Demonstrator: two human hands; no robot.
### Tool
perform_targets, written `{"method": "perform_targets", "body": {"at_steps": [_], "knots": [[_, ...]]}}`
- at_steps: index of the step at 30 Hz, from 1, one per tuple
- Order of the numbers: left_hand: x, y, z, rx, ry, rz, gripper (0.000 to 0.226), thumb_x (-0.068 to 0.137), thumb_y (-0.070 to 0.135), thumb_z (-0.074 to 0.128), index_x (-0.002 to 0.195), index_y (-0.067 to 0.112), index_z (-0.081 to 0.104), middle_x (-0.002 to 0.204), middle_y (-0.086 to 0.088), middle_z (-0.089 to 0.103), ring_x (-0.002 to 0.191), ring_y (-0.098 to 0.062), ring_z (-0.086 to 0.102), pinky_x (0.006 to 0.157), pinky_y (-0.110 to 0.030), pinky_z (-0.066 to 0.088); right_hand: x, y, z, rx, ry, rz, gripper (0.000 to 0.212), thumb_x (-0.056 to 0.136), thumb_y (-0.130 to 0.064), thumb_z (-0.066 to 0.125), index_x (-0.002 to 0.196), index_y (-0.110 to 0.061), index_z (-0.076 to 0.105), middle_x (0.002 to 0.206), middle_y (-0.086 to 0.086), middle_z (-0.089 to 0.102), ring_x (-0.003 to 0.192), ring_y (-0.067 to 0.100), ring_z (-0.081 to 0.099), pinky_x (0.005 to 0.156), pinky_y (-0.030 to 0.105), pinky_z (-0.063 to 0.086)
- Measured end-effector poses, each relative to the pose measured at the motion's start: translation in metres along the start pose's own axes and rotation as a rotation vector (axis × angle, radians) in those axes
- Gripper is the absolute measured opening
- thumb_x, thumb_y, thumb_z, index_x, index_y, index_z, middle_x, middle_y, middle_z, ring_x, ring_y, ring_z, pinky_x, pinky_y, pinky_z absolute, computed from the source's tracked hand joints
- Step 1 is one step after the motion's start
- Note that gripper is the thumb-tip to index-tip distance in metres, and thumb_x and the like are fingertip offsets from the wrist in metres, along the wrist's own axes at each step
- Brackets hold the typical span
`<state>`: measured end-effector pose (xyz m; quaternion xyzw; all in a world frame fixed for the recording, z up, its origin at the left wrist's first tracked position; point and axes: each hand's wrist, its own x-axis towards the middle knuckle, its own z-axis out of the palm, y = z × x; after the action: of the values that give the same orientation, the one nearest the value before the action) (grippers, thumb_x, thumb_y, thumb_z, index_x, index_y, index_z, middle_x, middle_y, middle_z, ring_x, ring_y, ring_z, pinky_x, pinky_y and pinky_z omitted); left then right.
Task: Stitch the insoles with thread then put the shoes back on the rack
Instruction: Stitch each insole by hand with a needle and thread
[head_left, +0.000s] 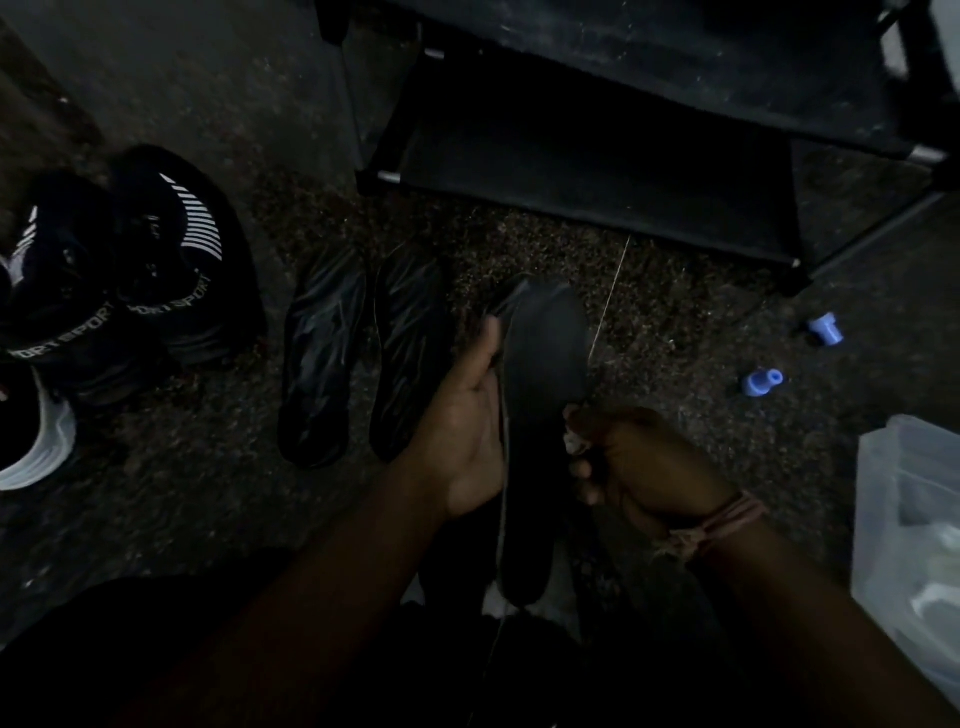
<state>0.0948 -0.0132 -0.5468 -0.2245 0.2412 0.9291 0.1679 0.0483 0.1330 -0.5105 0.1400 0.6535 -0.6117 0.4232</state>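
Observation:
A dark insole (543, 395) stands lengthwise in front of me, toe end pointing away. My left hand (467, 431) grips its left edge, thumb up along the side. My right hand (634, 467) sits at the insole's right edge and pinches a needle, from which a pale thread (608, 306) runs taut up toward the rack. Two more black insoles (322, 353) (410, 353) lie side by side on the speckled floor to the left. A pair of black shoes (171, 260) with white stripes and lettering stands at far left. The black shoe rack (597, 171) is ahead.
Two blue thread spools (827, 328) (762, 383) lie on the floor at right. A translucent plastic box (909, 525) stands at the right edge. Part of a white-soled shoe (41, 441) shows at the left edge. The scene is dim.

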Motion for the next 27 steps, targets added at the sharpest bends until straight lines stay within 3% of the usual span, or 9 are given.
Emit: {"method": "perform_targets", "body": {"at_steps": [2,5,9,11,14,16,21,25,27], "knots": [[-0.002,-0.003,0.004,0.048,0.019,-0.069,0.057,0.101,0.049,0.046,0.139,0.010,0.059,0.122,-0.021,0.065,0.097,-0.038,0.065,0.085,-0.046,0.054,-0.005,0.002,-0.001,-0.161,-0.045,-0.015,0.023,0.099,-0.009,0.056,0.076,-0.007,0.057,0.065,0.009,0.052,0.045,0.013,0.044,0.035,0.022,0.038],[0.000,-0.004,0.000,0.042,0.099,-0.057,0.044,0.101,0.022,0.042,0.141,0.010,0.058,0.138,-0.020,0.061,0.124,-0.037,0.060,0.099,-0.044,0.052,-0.006,-0.004,-0.009,-0.289,-0.024,-0.064,0.006,0.095,-0.005,0.063,0.089,-0.005,0.062,0.072,0.012,0.063,0.048,0.013,0.051,0.037,0.020,0.041],[-0.004,-0.004,0.005,0.007,0.042,-0.010,0.044,0.100,0.003,0.034,0.132,0.014,0.063,0.125,-0.018,0.069,0.119,-0.037,0.065,0.106,-0.053,0.047,-0.006,-0.022,-0.029,-0.427,0.293,-0.503,0.009,0.092,-0.010,0.069,0.101,-0.011,0.067,0.079,0.003,0.074,0.059,0.005,0.066,0.050,0.015,0.049],[-0.006,-0.009,0.010,0.035,0.001,0.013,0.052,0.097,-0.006,0.034,0.113,0.020,0.076,0.125,-0.022,0.068,0.118,-0.040,0.064,0.100,-0.057,0.050,-0.010,-0.023,-0.022,-0.373,0.245,-0.641,0.008,0.091,-0.008,0.069,0.098,-0.011,0.070,0.083,0.002,0.075,0.067,0.006,0.070,0.057,0.016,0.053],[-0.008,-0.017,0.016,0.160,-0.018,0.048,0.057,0.094,-0.012,0.040,0.116,0.028,0.074,0.123,-0.020,0.069,0.101,-0.036,0.069,0.083,-0.050,0.059,-0.008,-0.009,-0.010,-0.607,0.220,-0.792,0.012,0.091,-0.012,0.071,0.101,-0.020,0.073,0.095,-0.008,0.074,0.084,0.003,0.070,0.070,0.023,0.056],[-0.009,-0.020,0.017,0.239,-0.013,0.062,0.058,0.093,-0.012,0.044,0.122,0.032,0.068,0.122,-0.018,0.069,0.093,-0.031,0.071,0.080,-0.047,0.059,-0.003,0.001,-0.010,-0.811,0.260,-0.879,0.013,0.090,-0.015,0.072,0.101,-0.022,0.073,0.098,-0.017,0.068,0.091,-0.002,0.066,0.078,0.016,0.052],[-0.011,-0.026,0.021,0.268,-0.057,0.005,0.073,0.094,-0.017,0.037,0.116,0.045,0.068,0.123,-0.010,0.072,0.100,-0.035,0.071,0.084,-0.058,0.056,0.004,-0.008,-0.029,-0.802,0.503,-0.887,0.012,0.092,-0.021,0.069,0.103,-0.022,0.073,0.097,-0.010,0.072,0.086,0.003,0.065,0.079,0.027,0.054],[-0.010,-0.026,0.020,0.332,-0.068,0.047,0.071,0.090,-0.014,0.047,0.141,0.033,0.054,0.134,-0.018,0.064,0.118,-0.046,0.059,0.095,-0.059,0.049,-0.002,0.001,-0.009,-0.903,0.426,-0.906,0.012,0.091,-0.018,0.068,0.102,-0.021,0.073,0.101,-0.007,0.073,0.090,0.006,0.067,0.081,0.022,0.051],[-0.011,-0.025,0.020,0.286,-0.065,0.024,0.070,0.091,-0.016,0.043,0.140,0.033,0.054,0.132,-0.017,0.065,0.112,-0.041,0.064,0.085,-0.053,0.056,0.000,-0.001,-0.014,-0.923,0.441,-0.896,0.012,0.091,-0.015,0.067,0.100,-0.018,0.074,0.100,-0.003,0.074,0.089,0.011,0.068,0.078,0.020,0.047]]}}
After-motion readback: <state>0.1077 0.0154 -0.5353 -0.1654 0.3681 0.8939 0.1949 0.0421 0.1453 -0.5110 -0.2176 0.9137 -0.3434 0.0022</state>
